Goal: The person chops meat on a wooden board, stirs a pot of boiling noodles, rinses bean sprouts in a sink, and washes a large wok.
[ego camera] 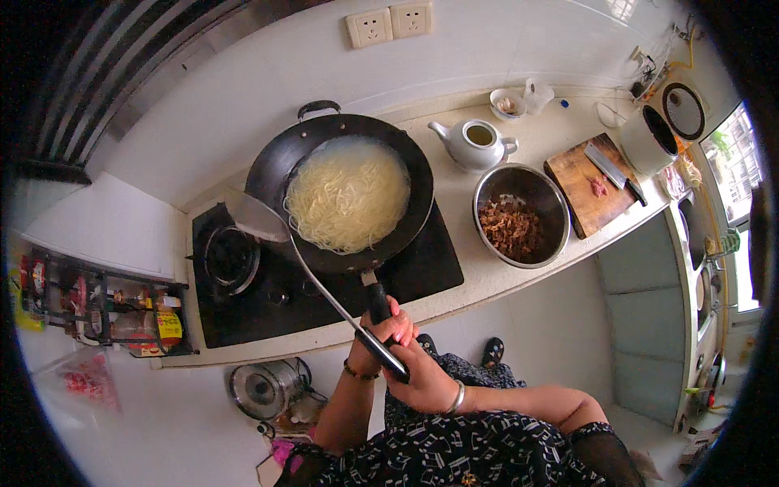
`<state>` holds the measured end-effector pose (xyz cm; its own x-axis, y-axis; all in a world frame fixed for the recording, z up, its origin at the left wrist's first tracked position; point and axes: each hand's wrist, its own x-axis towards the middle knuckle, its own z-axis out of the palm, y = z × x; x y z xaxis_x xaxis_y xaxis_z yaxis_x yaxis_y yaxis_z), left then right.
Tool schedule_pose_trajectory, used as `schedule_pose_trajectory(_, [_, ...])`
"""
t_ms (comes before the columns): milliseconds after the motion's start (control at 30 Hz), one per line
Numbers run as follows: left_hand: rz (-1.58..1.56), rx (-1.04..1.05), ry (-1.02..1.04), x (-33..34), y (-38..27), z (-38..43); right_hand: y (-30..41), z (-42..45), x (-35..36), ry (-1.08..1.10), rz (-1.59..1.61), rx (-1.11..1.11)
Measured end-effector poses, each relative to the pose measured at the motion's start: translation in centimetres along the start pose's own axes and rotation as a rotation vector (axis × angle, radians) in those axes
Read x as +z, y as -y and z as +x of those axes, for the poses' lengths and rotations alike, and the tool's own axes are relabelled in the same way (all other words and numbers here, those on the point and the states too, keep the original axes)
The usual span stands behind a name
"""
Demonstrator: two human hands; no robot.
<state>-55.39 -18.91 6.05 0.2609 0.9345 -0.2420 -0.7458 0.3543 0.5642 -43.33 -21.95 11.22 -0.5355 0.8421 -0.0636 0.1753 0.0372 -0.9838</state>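
Note:
A black wok (258, 176) stands on the gas stove, filled with pale noodles (347, 195) in cloudy liquid. My left hand (384, 329), with a dark bead bracelet at the wrist, is closed around the wok's black handle (378, 299). Just below it, my right hand (419, 376) wears a silver bangle and grips the black handle end of a metal wok spatula (316, 281). The two hands overlap. The spatula's broad blade (258, 218) is over the left side of the wok, outside the noodles.
Right of the stove (426, 274) are a white teapot (471, 155), a steel bowl (554, 231) of chopped brown food and a cutting board (575, 195) with a cleaver (605, 165) and meat. A bottle rack (152, 286) hangs at left; a steel pot (268, 389) sits below.

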Motion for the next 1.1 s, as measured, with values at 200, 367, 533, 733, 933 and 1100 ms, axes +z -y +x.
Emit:
schedule_pose_trajectory(200, [0.068, -0.028, 0.010, 4.8, 2.1, 0.9, 0.9, -3.2, -4.4, -0.026, 0.060, -0.001])
schedule_pose_trajectory(367, [0.164, -0.116, 0.121, 10.3, 6.1, 3.0, 1.0, -7.7, -9.5, -0.137, 0.018, -0.047])
schedule_pose_trajectory(533, [0.116, -0.203, 0.308, 18.1, 12.3, 6.0, 0.5, -13.6, -16.3, -0.290, -0.031, -0.108])
schedule_pose_trajectory(733, [0.006, -0.340, 0.532, 25.7, 23.6, 8.6, -0.6, -23.0, -25.4, -0.382, -0.082, -0.004])
schedule_pose_trajectory(933, [-0.050, -0.521, 0.515, 38.1, 36.5, 10.3, -1.4, -33.9, -36.7, -0.538, -0.136, 0.094])
schedule_pose_trajectory(1100, [0.010, -0.686, 0.591, 45.8, 46.3, 14.4, -3.5, -40.4, -45.9, -0.736, -0.144, 0.125])
